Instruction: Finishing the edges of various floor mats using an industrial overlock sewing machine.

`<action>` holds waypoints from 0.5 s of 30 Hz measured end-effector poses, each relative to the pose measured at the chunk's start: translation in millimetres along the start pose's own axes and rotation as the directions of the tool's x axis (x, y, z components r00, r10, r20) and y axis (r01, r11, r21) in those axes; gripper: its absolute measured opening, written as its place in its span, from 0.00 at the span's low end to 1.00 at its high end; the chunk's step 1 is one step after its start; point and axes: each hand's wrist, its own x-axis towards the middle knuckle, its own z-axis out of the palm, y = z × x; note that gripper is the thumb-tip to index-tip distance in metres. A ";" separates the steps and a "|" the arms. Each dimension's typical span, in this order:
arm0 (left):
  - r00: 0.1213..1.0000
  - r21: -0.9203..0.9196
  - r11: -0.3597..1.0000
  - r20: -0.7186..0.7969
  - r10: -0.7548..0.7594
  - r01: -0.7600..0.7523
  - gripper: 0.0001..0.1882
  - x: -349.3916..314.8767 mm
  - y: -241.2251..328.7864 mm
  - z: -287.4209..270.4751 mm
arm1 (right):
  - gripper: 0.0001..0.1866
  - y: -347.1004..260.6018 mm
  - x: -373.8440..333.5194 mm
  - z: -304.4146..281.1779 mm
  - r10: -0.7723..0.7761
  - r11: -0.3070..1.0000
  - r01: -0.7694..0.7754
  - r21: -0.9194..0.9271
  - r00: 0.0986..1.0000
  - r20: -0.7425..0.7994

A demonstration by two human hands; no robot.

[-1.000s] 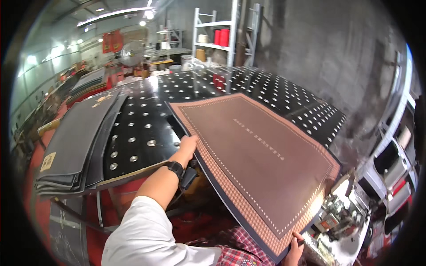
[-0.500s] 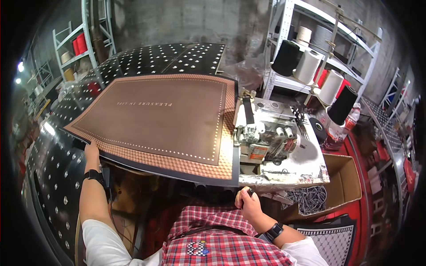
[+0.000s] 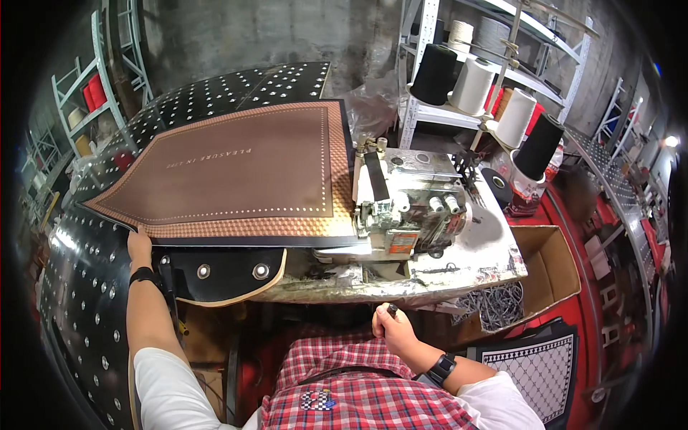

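A brown floor mat (image 3: 236, 168) with a coppery patterned border and dark edge lies face up on the black work table. Its right side reaches an industrial sewing machine (image 3: 412, 204), where the near right corner meets the machine's front plate. My left hand (image 3: 140, 246) is closed on the mat's near edge toward the left corner, fingers partly hidden. In front of my plaid apron, my right hand (image 3: 396, 331) is curled round a small black-ended tool (image 3: 392, 310). Most of that tool is hidden in the fist, so I cannot tell its kind.
Cones of black and white thread (image 3: 473, 84) stand behind the machine. A cardboard box (image 3: 548, 269) is at the right, beside a tangle of grey trimmings (image 3: 494, 307). Below it lies a white-patterned mat (image 3: 530, 373). The black table (image 3: 86, 287) has metal studs.
The mat has shifted away from me, its near edge now alongside the machine, uncovering the table's rounded front. My left hand stays at its edge; my right hand still grips the black-ended tool.
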 end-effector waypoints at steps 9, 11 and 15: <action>1.000 0.042 0.999 -0.010 -0.003 0.003 0.25 10.9 -8.4 8.3 | 0.15 0.8 3.5 3.3 0.029 0.999 -0.029 -0.017 1.000 0.004; 1.000 -0.054 0.999 0.000 0.004 -0.004 0.25 9.6 -12.7 8.2 | 0.15 -0.8 3.4 4.3 0.028 0.999 -0.028 -0.035 1.000 -0.005; 0.995 -0.289 0.955 -0.096 0.037 -0.064 0.25 12.6 -47.7 -3.8 | 0.13 -8.9 3.7 10.2 0.025 0.996 -0.024 -0.086 0.999 0.020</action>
